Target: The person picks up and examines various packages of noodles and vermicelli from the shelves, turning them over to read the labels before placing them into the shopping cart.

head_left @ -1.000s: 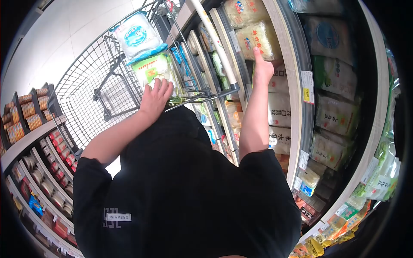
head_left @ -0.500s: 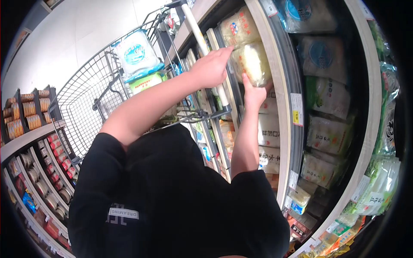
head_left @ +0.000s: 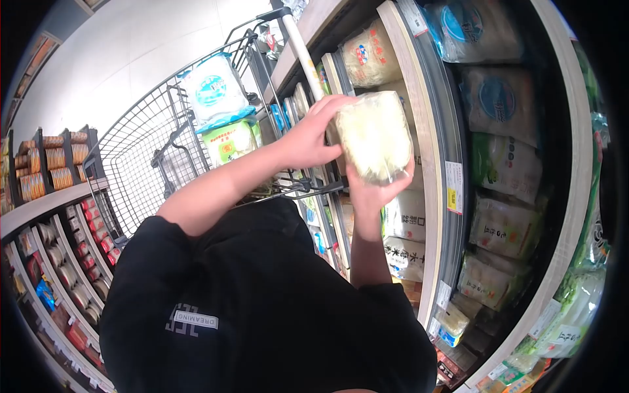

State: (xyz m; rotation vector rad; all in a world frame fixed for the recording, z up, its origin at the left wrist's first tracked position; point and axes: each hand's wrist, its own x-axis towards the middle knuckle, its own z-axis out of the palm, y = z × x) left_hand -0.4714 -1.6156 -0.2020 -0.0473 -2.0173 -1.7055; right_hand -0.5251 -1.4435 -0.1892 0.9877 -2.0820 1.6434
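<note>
A clear plastic pack of pale yellow dried noodles [head_left: 375, 137] is held up between my two hands in front of the shelf. My left hand [head_left: 319, 134] is curled around its left side, fingers on the upper edge and thumb low. My right hand [head_left: 379, 183] grips its bottom from below, fingers and thumb wrapped around the lower corners. A similar bag of noodles [head_left: 371, 57] with red print stands on the shelf just behind it. Parts of the fingers behind the pack are hidden.
A wire shopping cart [head_left: 124, 154] stands at the left, its handle [head_left: 303, 56] beside my left hand. It holds a white-and-blue pack [head_left: 213, 92] and a green pack [head_left: 229, 141]. Shelves of bagged goods [head_left: 501, 223] rise at the right; cans [head_left: 98, 232] line the lower left shelves.
The pack has come out from the shelf toward me and is turned. My left hand has moved down onto its side, and my right hand has shifted beneath it.
</note>
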